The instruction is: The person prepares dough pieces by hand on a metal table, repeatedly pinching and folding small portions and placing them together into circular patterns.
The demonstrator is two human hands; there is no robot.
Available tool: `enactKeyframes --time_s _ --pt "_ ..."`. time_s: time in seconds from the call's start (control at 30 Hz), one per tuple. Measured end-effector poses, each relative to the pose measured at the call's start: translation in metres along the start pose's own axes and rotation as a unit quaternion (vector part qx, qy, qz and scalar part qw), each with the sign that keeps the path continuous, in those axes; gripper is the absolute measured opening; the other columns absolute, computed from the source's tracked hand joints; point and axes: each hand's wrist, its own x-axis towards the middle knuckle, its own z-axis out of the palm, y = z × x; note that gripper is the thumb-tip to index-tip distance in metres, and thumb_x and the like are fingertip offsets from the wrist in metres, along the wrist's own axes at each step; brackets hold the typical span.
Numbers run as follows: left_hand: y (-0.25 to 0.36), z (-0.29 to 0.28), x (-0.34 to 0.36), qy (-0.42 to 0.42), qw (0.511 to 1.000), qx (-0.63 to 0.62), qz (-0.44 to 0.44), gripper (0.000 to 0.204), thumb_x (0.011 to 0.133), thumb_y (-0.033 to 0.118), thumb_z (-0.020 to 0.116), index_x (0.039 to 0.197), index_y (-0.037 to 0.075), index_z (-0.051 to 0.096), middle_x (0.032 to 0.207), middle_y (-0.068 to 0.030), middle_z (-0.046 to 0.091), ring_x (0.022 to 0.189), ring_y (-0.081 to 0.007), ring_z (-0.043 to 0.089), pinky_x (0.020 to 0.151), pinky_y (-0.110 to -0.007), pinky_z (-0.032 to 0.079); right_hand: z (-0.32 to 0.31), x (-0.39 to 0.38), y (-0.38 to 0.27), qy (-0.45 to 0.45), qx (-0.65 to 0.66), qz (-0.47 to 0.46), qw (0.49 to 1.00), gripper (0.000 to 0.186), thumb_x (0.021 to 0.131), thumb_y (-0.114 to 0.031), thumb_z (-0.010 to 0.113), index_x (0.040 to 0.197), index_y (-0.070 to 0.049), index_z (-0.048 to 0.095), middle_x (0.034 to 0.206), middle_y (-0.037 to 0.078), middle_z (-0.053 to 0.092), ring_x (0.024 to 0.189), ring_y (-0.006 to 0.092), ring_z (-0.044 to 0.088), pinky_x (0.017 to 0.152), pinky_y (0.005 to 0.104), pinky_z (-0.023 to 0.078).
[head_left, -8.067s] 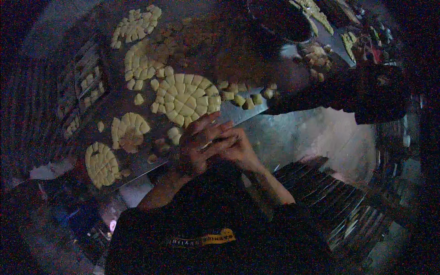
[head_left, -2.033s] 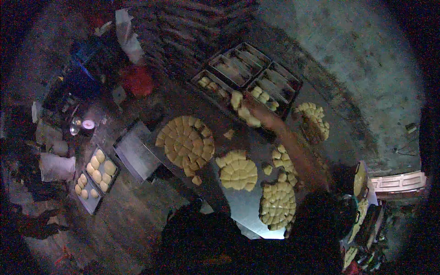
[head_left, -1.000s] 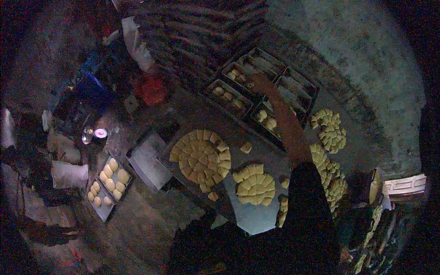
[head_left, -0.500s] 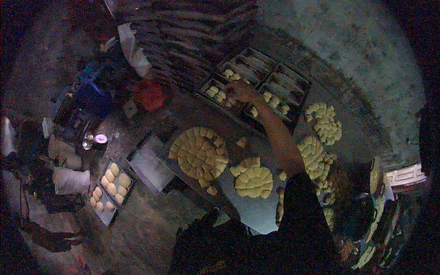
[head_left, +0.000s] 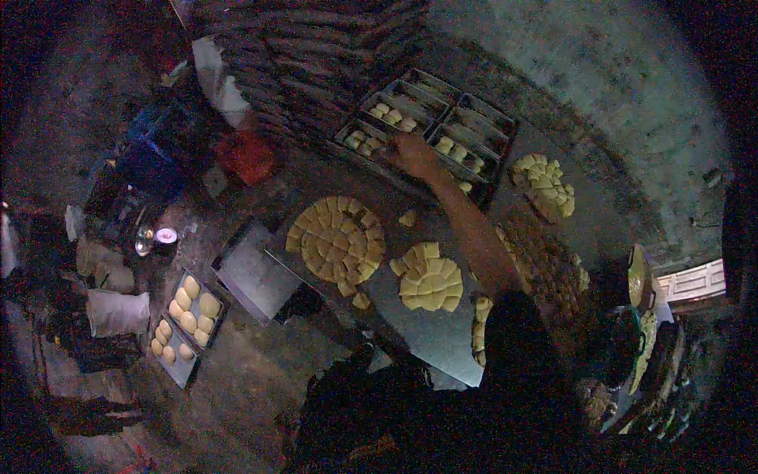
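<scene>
My right hand reaches over the near edge of a joined set of dark metal loaf pans. Its fingers point down into the near left compartment and lie in shadow, so what they hold, if anything, is hidden. Beside them in that compartment sit pale dough pieces. More dough pieces lie in a row in the compartment behind, and others in the pans to the right. Nearer me on the table are a large round of dough cut into pieces and a smaller one. My left hand does not show.
Another heap of cut dough lies right of the pans. On the left, lower down, trays hold rounded dough balls. A grey metal sheet juts beside the table. Behind stand a red container and stacked dark pans.
My right hand has drawn back slightly toward the near edge of the pans, uncovering the dough row behind it. The whole view has shifted a little.
</scene>
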Motion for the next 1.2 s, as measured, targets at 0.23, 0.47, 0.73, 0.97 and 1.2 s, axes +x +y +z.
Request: enactKeyframes --time_s 0.23,0.47,0.73,0.97,1.2 --pt "0.005 0.004 0.039 0.016 0.989 -0.087 0.114 0.035 0.099 0.023 0.062 0.126 0.002 0.064 0.117 -0.0121 0.068 0.098 -0.0235 0.066 0.085 -0.039 0.054 0.042 -0.152 -0.020 0.015 -0.031 -0.005 0.999 0.040 0.088 -0.020 0.073 0.124 -0.005 0.068 0.115 0.018 0.069 0.106 0.0345 0.068 0.088 0.0470 0.056" --pt "0.212 0.088 0.023 -0.135 0.919 -0.133 0.345 0.036 0.102 0.025 0.059 0.129 0.002 0.062 0.117 -0.0095 0.064 0.102 -0.0210 0.063 0.089 -0.037 0.052 0.006 -0.255 -0.066 0.069 0.314 0.109 0.941 0.042 0.086 -0.016 0.076 0.126 -0.006 0.067 0.121 0.016 0.068 0.107 0.0331 0.067 0.091 0.0426 0.056" --pt "0.313 0.264 -0.129 -0.704 0.675 -0.066 0.209 0.039 0.105 0.022 0.057 0.140 0.004 0.057 0.124 -0.0066 0.066 0.110 -0.0199 0.065 0.097 -0.035 0.051 -0.035 -0.452 -0.115 0.301 0.264 0.290 0.869 0.043 0.082 -0.009 0.080 0.124 -0.008 0.070 0.129 0.014 0.067 0.114 0.0341 0.068 0.095 0.0432 0.056" --pt "0.347 0.305 -0.344 -0.754 0.590 -0.044 0.286 0.032 0.103 0.020 0.064 0.132 0.005 0.065 0.135 -0.0089 0.064 0.122 -0.0186 0.061 0.100 -0.037 0.052 -0.100 -0.589 -0.134 0.450 0.121 0.418 0.780 0.040 0.083 -0.005 0.081 0.122 -0.007 0.071 0.132 0.012 0.067 0.118 0.0297 0.068 0.097 0.0430 0.058" --pt "0.344 0.316 -0.392 -0.594 0.194 -0.035 0.780 0.027 0.092 0.030 0.070 0.118 0.022 0.076 0.141 -0.0029 0.064 0.135 -0.0308 0.056 0.112 -0.048 0.044 -0.051 -0.669 -0.124 0.479 0.473 0.326 0.664 0.026 0.091 -0.006 0.076 0.115 -0.005 0.068 0.118 0.008 0.069 0.104 0.0200 0.068 0.089 0.0359 0.056"
